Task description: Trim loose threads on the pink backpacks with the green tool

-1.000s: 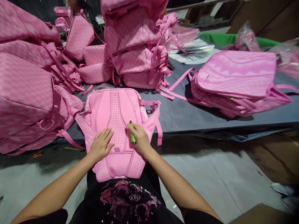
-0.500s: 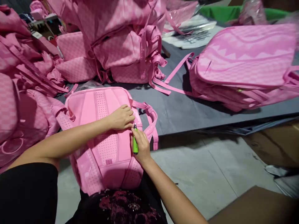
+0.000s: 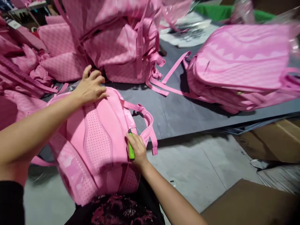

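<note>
A pink backpack (image 3: 100,137) lies back panel up, half on the dark table and half against my lap. My left hand (image 3: 90,85) rests on its top edge, fingers curled over it. My right hand (image 3: 136,149) presses at the pack's right side and grips a green lighter (image 3: 130,147), its metal tip pointing up at the seam. A pink shoulder strap (image 3: 147,122) loops out to the right of that hand.
More pink backpacks are stacked at the back (image 3: 122,40) and heaped at the left (image 3: 21,62). Another pile lies at the right (image 3: 239,65) on the dark table (image 3: 178,112). Brown cardboard (image 3: 253,203) sits on the grey floor at lower right.
My left hand has moved from beside the lighter up to the backpack's top edge. The backpack has tilted and shifted left. My right hand still holds the lighter at the right side.
</note>
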Tool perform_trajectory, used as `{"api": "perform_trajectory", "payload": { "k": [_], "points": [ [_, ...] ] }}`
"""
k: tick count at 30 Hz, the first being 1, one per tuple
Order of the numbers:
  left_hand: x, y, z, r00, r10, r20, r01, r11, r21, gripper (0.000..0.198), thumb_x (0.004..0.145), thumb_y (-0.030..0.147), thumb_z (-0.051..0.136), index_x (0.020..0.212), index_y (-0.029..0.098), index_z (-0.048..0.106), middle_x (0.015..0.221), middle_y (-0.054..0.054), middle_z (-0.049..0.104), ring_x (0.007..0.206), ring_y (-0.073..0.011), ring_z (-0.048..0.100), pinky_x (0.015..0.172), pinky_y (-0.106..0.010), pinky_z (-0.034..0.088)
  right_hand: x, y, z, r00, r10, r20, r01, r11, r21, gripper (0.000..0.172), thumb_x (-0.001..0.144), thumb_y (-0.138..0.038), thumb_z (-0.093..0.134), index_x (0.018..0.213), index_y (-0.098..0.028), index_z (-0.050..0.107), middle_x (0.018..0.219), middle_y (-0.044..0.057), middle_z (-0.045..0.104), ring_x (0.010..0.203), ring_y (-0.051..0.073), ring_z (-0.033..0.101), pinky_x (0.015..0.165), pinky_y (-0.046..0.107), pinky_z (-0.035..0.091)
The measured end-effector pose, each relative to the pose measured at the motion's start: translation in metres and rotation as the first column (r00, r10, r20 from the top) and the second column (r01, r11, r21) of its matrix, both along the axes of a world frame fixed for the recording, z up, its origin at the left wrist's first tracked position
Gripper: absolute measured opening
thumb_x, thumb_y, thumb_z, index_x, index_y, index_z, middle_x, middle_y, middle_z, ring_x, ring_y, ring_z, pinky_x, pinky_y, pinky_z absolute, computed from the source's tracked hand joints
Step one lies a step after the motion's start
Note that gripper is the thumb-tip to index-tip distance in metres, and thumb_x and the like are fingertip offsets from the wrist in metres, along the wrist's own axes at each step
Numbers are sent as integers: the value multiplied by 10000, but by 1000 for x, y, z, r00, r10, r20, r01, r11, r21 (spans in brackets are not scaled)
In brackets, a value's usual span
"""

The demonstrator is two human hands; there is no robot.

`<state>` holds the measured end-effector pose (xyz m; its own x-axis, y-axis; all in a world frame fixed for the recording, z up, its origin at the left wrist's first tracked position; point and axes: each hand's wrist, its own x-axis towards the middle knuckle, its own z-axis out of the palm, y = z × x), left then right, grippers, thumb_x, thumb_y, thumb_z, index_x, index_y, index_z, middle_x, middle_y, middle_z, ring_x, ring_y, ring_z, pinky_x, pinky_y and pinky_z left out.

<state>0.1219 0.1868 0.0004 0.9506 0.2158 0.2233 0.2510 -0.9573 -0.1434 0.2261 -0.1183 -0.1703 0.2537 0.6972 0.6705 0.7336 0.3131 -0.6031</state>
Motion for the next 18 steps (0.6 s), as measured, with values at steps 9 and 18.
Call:
{"api": "perform_trajectory", "payload": {
  "k": [9,18],
  "points": [
    [4,-95,-29,942,-73,-328,81,997,11,558,757,692,708,905,154,700,828,-87,656,883,-268,599,938,-471,458,-5,17,45,862,-58,-503,11,995,-97,293,964,-316,620,1242,-223,616,937,55,742,824,217,733,795,399,604],
    [-32,-110,-60,997,-73,-37,72,997,-18,191,934,374,604,830,220,650,838,-8,614,945,-196,521,1142,-469,358,-15,66,62,603,-190,-775,89,981,-171,302,954,-478,582,878,-186,604,554,-58,562,456,116,530,506,266,461]
  ]
}}
